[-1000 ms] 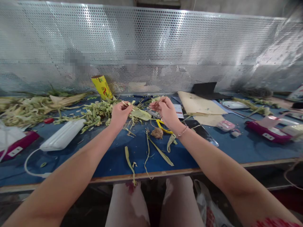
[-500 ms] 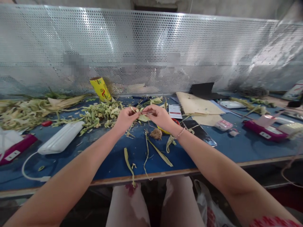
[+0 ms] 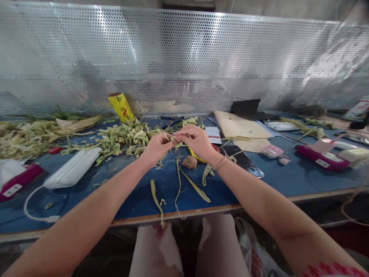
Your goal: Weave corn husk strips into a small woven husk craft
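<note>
Two hands meet at the centre of the frame, just above the blue table [image 3: 259, 184]. My left hand [image 3: 157, 148] and my right hand [image 3: 196, 140] both pinch the same thin strip of husk [image 3: 173, 139], fingertips nearly touching, each closed on it. I judge the step is working this strip between the fingers, so I would keep the pinch light and close to the ends, and hold it taut without tearing it.

Below my hands lie loose husk strips [image 3: 190, 182] and a small brown fibre ball [image 3: 189, 162], just beside my right wrist. A heap of shredded husk [image 3: 123, 138] sits to the left of my hands, touching the work area, and could snag the strip. A yellow roll [image 3: 121, 107] stands tilted at the back against the perforated metal screen [image 3: 184, 57]. A white case [image 3: 73, 168] lies at the left, a magenta box [image 3: 323, 158] at the right, well apart. A black phone [image 3: 242, 159] lies near my right forearm.
</note>
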`<state>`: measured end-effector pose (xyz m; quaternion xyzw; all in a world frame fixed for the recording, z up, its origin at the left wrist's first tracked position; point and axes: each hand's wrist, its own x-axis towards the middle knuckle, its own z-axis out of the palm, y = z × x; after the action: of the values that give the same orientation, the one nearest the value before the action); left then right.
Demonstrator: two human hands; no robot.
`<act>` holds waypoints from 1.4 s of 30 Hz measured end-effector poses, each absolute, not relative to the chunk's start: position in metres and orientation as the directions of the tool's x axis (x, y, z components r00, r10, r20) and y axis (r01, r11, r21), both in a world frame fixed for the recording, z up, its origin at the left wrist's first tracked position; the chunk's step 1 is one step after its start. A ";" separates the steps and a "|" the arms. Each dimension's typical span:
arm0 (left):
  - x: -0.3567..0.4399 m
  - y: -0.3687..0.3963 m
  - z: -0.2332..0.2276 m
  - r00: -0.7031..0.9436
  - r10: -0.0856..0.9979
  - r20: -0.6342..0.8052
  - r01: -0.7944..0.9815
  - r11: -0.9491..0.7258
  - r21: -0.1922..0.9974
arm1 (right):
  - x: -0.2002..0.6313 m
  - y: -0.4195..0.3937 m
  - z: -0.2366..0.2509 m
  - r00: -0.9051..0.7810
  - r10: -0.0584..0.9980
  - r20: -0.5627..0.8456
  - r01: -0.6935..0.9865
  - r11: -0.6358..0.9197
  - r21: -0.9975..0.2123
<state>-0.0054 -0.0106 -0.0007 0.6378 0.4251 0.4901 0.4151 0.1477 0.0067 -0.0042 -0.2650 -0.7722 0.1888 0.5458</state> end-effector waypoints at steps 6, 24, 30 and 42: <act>-0.002 -0.012 -0.002 0.265 0.928 0.260 0.123 -0.300 0.946 | 0.149 0.005 -0.004 -0.191 0.669 0.718 0.277 0.739 -0.614; -0.008 -0.014 -0.001 0.263 0.781 0.566 0.472 -0.616 0.631 | 0.151 0.016 -0.002 -0.237 0.918 0.319 -0.024 0.323 -0.946; -0.008 -0.018 0.003 0.286 0.680 0.675 0.412 -0.723 0.554 | 0.146 0.014 -0.007 -0.289 0.927 0.240 -0.176 0.195 -0.965; -0.011 -0.009 -0.005 0.011 0.855 0.519 0.238 -0.506 0.829 | 0.143 0.008 -0.008 -0.290 0.885 0.363 -0.117 0.344 -0.932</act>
<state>-0.0114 -0.0086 -0.0050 0.6569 0.4158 0.5671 0.2720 0.1434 0.0084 -0.0078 -0.3010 -0.6384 0.4872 0.5143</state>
